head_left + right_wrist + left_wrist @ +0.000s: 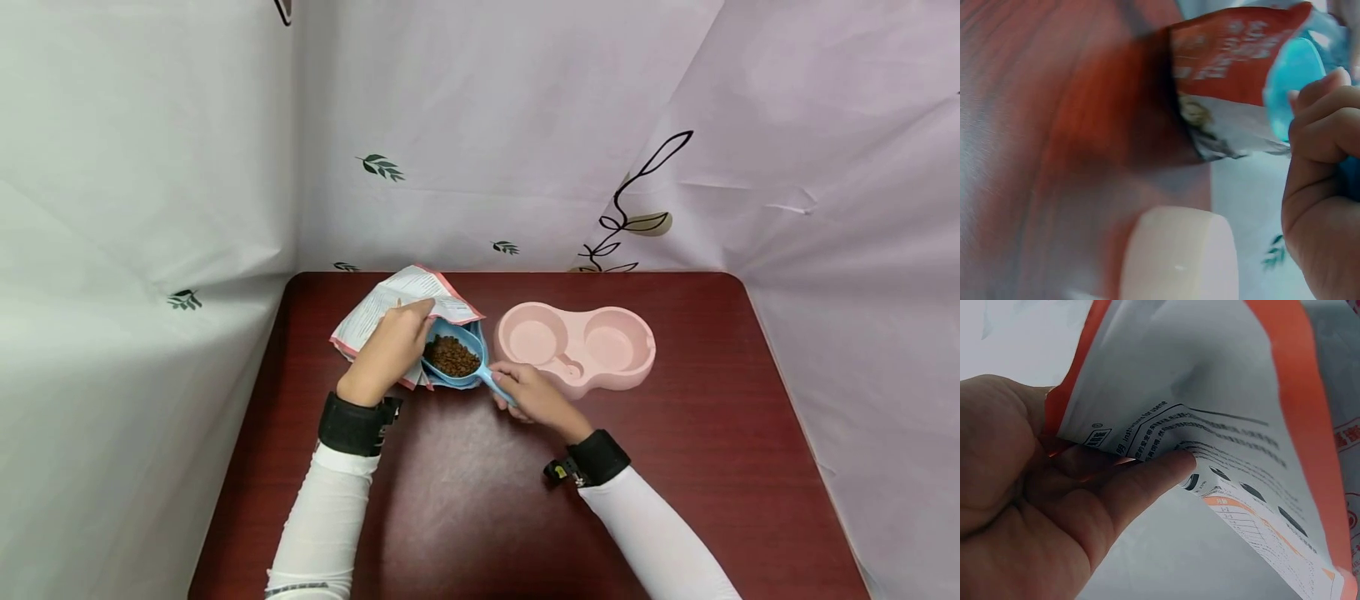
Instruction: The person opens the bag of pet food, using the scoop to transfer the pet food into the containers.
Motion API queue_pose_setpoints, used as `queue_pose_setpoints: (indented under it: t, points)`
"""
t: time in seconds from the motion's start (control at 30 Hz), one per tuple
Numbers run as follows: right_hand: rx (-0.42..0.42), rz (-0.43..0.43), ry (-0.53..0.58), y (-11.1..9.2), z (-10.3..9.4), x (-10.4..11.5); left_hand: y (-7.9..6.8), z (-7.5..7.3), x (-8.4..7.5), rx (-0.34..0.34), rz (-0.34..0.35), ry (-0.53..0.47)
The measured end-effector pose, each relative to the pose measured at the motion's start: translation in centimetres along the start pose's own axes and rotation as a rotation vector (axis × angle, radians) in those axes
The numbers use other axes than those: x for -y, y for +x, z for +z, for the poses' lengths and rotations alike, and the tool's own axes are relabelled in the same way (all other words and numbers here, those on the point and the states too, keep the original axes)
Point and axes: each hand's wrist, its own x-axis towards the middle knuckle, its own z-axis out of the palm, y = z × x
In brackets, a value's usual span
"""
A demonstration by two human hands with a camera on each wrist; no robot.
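Note:
My right hand (536, 396) grips the handle of a light blue scoop (487, 377), which is loaded with small brown kibble (452, 357). The scoop's bowl overlaps the mouth of a pet food bag (378, 312) in the head view. With my left hand (393, 342) I pinch the bag's upper edge; in the left wrist view the thumb and fingers lie on either side of the printed white panel (1210, 381). From the right wrist view, the bag's red and white front (1229, 56) faces me and the scoop (1294, 81) stands at its opening.
A pink double bowl (573, 346) sits on the dark red table (675, 467), right of the bag and just beyond my right hand. White patterned cloth (487, 133) hangs behind the table's back edge and along both sides.

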Motion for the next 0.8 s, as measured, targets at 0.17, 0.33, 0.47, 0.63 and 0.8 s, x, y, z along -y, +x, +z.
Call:
queue_pose_setpoints:
  t: [0.17,0.33,0.47,0.63,0.8]
  points:
    - [0.035,0.001,0.003,-2.1,-1.4,1.3,0.0,0.0,0.1,-0.001,-0.006,-0.003]
    - [0.048,0.015,-0.026,-4.5,-3.2,1.7,0.1,0.0,0.1,-0.009,-0.001,-0.001]
    - [0.037,0.024,-0.048,-6.7,-4.8,2.1,0.2,0.0,0.0,-0.01,0.003,-0.002]
    - [0.007,0.017,-0.052,-9.0,-6.8,2.4,0.2,0.0,0.1,-0.018,0.009,0.007]
    - [-0.012,0.039,-0.103,-10.1,-8.8,2.7,0.2,0.0,0.1,-0.017,0.014,0.008]
